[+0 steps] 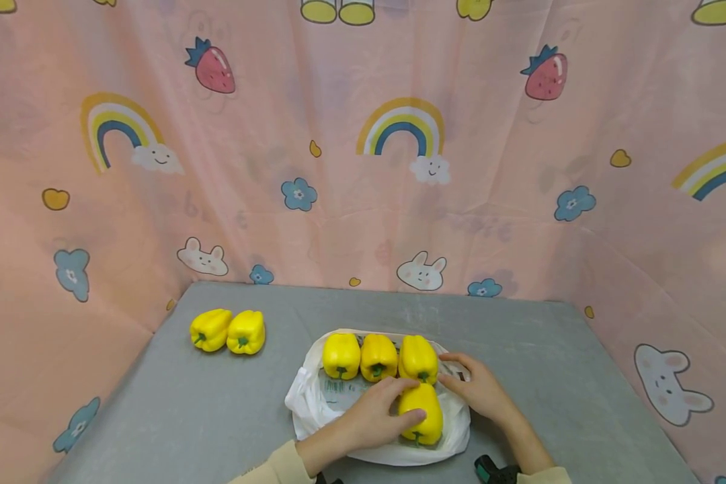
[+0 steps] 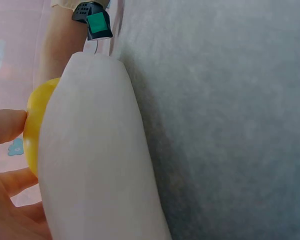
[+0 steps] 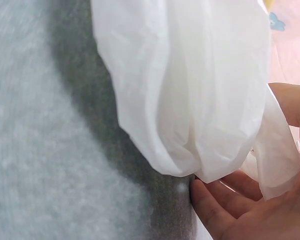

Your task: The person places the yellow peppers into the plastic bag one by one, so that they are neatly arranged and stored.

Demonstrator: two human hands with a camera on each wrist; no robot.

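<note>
Pink curtain (image 1: 363, 168) with rainbows, strawberries and bunnies wraps three sides. Grey table (image 1: 520, 349) below it. White plastic bag (image 1: 314, 403) lies flat on the table near the front edge, middle; in the right wrist view its crumpled edge (image 3: 190, 100) hangs over the grey surface. On the bag, three yellow peppers (image 1: 378, 356) stand in a row, touching each other, stems toward the camera. A fourth pepper (image 1: 421, 413) lies just in front of the row, on the bag. Two more peppers (image 1: 228, 331) sit side by side on the bare table at far left, well apart from the bag.

Left hand (image 1: 375, 417) has its grip on the fourth pepper: fingers curled over its top and left side; left wrist view shows fingers (image 2: 7, 125) against the yellow skin. Right hand (image 1: 480, 390) rests on the bag's right edge beside the row, fingers loosely bent, bag plastic lying across the palm (image 3: 260, 215); a firm pinch is not clear.
</note>
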